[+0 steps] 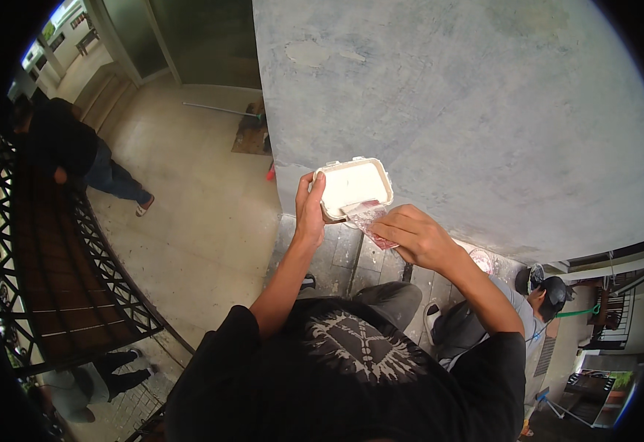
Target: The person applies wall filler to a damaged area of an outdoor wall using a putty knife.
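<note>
My left hand [308, 210] grips the left side of a shallow off-white box [390, 182] with rounded corners, its thumb over the rim. Smooth white material [347, 187] shows inside the box; what it is I cannot tell. Pinched in the fingers of my right hand [421, 237] is a flat, thin piece of clear and reddish plastic [368, 216]. Its upper edge reaches the box's near rim, where a whitish smear shows. My fingers hide part of the plastic piece.
A grey-blue wall [469, 110] with a peeled patch rises just beyond my hands. At the right, a person in a dark cap [554, 296] is close beside me. Another person [68, 144] is at the far left, near a dark metal railing [108, 243]. A broom [222, 110] lies by the wall's corner.
</note>
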